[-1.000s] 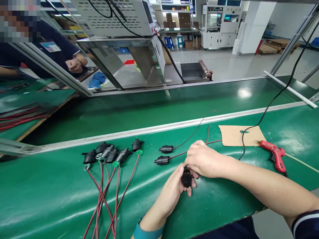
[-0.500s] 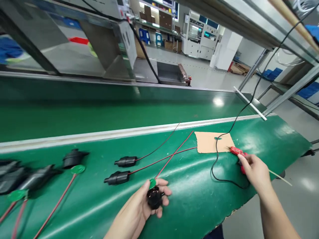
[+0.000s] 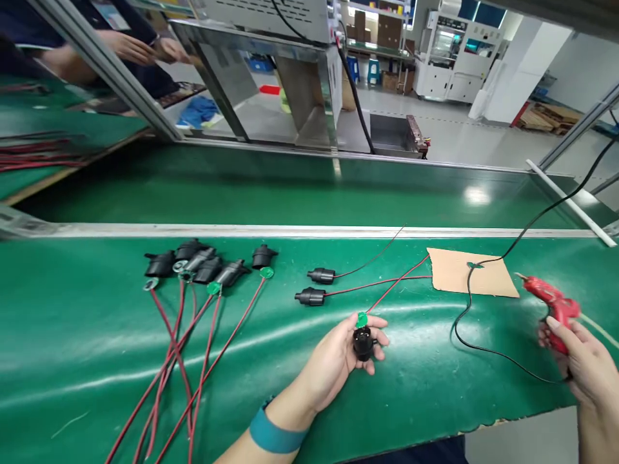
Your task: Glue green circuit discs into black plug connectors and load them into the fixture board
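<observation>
Lower centre, left hand (image 3: 333,361) grips black plastic cylinder (image 3: 362,346) palm-side; lower right, right hand (image 3: 587,361) clasps red plastic glue gun (image 3: 556,301).

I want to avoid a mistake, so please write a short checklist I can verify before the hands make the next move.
1. Black housing held in the left hand: ok.
2. Green disc at the left fingertips, beside the housing: ok; whether they touch, cannot tell.
3. Red glue gun gripped by its handle in the right hand: ok.
4. Glue stick at the gun's rear: ok.
5. Nozzle hot: cannot tell.
6. Black cord clear of the cardboard: not ok, it crosses it.
</observation>
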Tool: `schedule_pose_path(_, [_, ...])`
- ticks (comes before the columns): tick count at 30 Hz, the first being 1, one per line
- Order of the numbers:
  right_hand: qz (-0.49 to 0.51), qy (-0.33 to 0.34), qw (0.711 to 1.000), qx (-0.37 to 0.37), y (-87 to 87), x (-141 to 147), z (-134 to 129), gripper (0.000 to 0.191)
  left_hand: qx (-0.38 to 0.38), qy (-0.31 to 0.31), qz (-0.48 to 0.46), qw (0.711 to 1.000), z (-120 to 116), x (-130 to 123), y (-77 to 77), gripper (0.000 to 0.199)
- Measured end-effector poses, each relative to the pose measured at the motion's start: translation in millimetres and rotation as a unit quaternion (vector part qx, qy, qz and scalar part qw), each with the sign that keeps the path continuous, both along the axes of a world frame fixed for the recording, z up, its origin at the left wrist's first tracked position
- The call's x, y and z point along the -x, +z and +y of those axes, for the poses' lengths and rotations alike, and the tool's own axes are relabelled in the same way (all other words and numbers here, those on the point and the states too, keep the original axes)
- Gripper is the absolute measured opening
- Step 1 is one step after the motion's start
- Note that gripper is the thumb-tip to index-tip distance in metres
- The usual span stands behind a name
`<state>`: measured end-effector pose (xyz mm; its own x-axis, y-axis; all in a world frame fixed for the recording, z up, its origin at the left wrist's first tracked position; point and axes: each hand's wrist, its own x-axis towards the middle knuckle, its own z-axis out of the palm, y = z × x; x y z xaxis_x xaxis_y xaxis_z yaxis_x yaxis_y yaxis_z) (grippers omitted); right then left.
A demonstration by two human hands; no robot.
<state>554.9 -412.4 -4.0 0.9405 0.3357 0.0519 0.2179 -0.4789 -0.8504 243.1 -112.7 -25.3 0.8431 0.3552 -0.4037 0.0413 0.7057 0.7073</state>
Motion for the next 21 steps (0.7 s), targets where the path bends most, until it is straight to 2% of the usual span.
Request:
schedule_pose_path(3, [0.097,0.046,0.989,-0.103,16.6,20,8,0.026,-0.01,-0.002,0.0,1.0,-1,-1,-1.0,0.052])
schedule_pose_path(7, [0.126,0.187,0.97,-0.089,31.3,62,46,0.031,-0.013,-0.013,-0.004,1.0,-4,-2,-0.8,0.051])
schedule_pose_path(10, [0.172,0.304,0.934,-0.068,32.4,91,80,0.028,-0.011,-0.012,-0.003,1.0,-7,-2,0.6,0.052])
schedule_pose_path(13, [0.191,0.387,0.901,-0.051,29.8,111,103,0.025,-0.021,-0.007,0.001,1.0,-9,-2,3.6,0.053])
schedule_pose_path(16, [0.169,0.422,0.89,-0.038,27.2,122,114,0.023,-0.044,-0.013,0.007,0.999,-10,-2,7.3,0.056])
schedule_pose_path(21, [0.069,0.441,0.895,-0.019,24.1,128,119,0.021,-0.056,-0.026,0.014,0.998,-10,-2,9.4,0.063])
